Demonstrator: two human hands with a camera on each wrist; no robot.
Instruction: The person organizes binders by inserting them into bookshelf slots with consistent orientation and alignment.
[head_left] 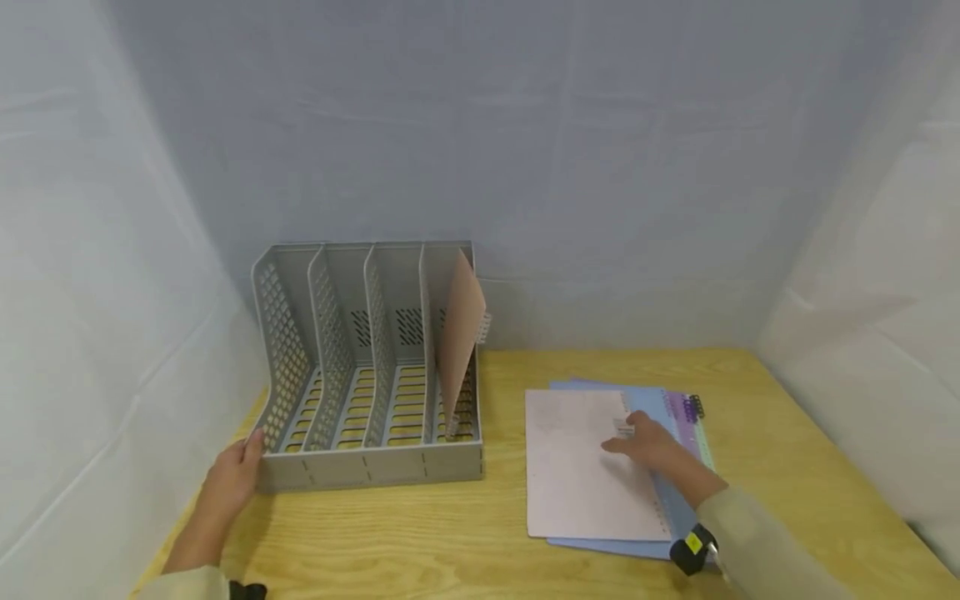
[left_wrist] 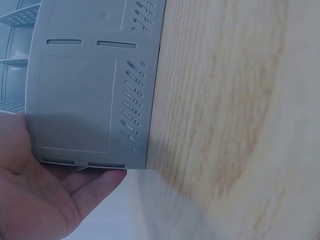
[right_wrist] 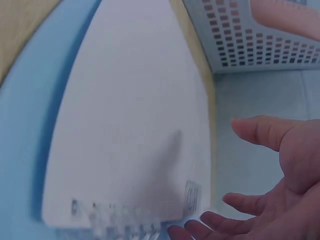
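A grey desktop file rack [head_left: 375, 468] with upright dividers stands on the left of the table. My left hand [head_left: 231, 482] grips its front left corner, thumb at the rim and fingers along the outer side; the left wrist view shows this hand [left_wrist: 55, 195] against the rack's end. A pinkish spiral notebook [head_left: 461, 333] leans upright in the rightmost compartment. To the right lies a stack topped by a pale pink spiral notebook [head_left: 581, 467]. Over its coil side hovers my right hand [head_left: 651, 446], fingers apart and holding nothing; the right wrist view shows its spread fingers.
Beneath the pale pink notebook, a blue notebook [head_left: 678, 517] sticks out, with purple [head_left: 686, 427] and green [head_left: 705, 446] edges at the right. The wooden table [head_left: 420, 542] is bordered by a grey back sheet [head_left: 600, 183] and whitish side sheets [head_left: 82, 333].
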